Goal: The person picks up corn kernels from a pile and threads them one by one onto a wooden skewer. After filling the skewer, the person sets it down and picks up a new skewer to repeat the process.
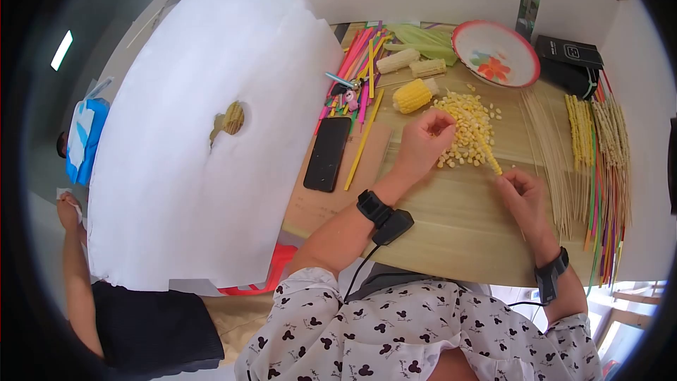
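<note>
A loose pile of yellow corn kernels (465,113) lies on the wooden table. My left hand (427,142) is over the pile's near left side, fingertips pinched together; whatever is between them is too small to make out. Lower right, my right hand (525,204) pinches the near end of a skewer strung with corn kernels (488,154). The skewer slants from the pile down to my right fingertips, its far end lost among the loose kernels. Just behind my left hand lies a partly stripped corn cob (413,96), with bare cobs (398,61) beyond it.
Bare thin skewers (546,148) and finished kernel skewers (608,130) lie at right. A red-rimmed enamel bowl (518,74) and black box (570,51) stand behind. Left are a phone (327,154), colored strips (352,63) and a white board (211,49); beyond it, another person's arm (77,261).
</note>
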The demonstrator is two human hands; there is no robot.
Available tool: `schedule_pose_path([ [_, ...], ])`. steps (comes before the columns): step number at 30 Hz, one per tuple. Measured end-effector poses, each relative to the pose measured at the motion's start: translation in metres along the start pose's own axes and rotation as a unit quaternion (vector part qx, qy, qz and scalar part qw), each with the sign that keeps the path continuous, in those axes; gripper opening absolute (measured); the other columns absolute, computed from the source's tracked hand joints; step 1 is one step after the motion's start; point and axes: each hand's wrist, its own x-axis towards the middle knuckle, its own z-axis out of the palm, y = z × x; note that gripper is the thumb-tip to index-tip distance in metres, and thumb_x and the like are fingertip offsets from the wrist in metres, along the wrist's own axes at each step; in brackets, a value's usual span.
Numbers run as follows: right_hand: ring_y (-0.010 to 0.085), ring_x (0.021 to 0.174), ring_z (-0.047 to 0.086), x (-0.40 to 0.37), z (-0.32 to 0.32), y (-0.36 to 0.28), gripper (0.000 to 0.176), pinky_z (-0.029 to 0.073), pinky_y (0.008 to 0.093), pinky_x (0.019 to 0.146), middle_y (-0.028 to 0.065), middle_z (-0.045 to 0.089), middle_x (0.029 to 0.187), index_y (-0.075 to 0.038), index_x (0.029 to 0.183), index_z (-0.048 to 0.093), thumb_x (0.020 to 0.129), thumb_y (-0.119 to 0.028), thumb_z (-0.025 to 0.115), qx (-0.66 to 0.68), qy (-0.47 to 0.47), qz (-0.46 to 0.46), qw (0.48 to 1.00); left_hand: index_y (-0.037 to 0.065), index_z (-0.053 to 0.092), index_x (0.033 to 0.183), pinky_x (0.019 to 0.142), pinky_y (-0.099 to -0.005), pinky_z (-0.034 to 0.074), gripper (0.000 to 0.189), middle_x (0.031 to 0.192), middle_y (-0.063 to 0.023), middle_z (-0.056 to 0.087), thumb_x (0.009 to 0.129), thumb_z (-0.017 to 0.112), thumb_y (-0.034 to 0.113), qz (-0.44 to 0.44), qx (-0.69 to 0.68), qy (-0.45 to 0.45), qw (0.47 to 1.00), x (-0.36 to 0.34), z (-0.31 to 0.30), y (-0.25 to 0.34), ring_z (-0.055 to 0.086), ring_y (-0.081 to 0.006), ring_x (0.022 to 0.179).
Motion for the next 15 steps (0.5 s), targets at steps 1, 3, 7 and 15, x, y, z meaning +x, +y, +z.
schedule_pose_path([
  [1,-0.0028,0.053,0.035,0.000,0.000,0.001,0.016,0.024,0.0176,0.046,-0.0110,0.046,0.060,-0.004,0.077,0.061,0.090,-0.013,0.062,0.001,-0.003,-0.002,1.000,0.001,0.061,0.093,0.066,-0.0213,0.046,0.009,0.083,-0.0009,0.063,0.084,0.062,0.004,-0.047,-0.088,-0.003,0.995,0.001,-0.002,0.000,0.056,-0.0066,0.071],
  [3,-0.0029,0.053,0.036,0.000,0.000,0.002,0.016,0.024,0.0173,0.046,-0.0111,0.046,0.061,-0.004,0.078,0.061,0.090,-0.013,0.062,0.007,-0.004,-0.006,1.000,0.001,0.061,0.094,0.067,-0.0203,0.046,0.009,0.083,-0.0004,0.063,0.085,0.062,0.004,-0.091,-0.174,-0.003,0.980,0.004,-0.004,-0.003,0.056,-0.0055,0.073],
  [7,-0.0029,0.053,0.036,-0.001,0.000,0.001,0.016,0.025,0.0173,0.045,-0.0108,0.046,0.060,-0.004,0.077,0.061,0.090,-0.013,0.063,0.005,-0.018,-0.005,1.000,0.002,0.062,0.097,0.067,-0.0190,0.046,0.013,0.085,-0.0023,0.064,0.084,0.066,0.003,-0.092,-0.292,0.032,0.951,0.009,-0.005,-0.015,0.056,-0.0053,0.074],
  [15,-0.0022,0.051,0.038,0.000,0.000,0.004,0.014,0.026,0.0176,0.045,-0.0097,0.048,0.060,-0.004,0.078,0.061,0.090,-0.011,0.062,-0.017,-0.024,0.006,1.000,0.002,0.061,0.102,0.069,-0.0194,0.047,0.017,0.089,-0.0056,0.066,0.085,0.065,0.003,-0.103,-0.367,0.062,0.923,0.012,-0.008,-0.017,0.059,-0.0081,0.075],
])
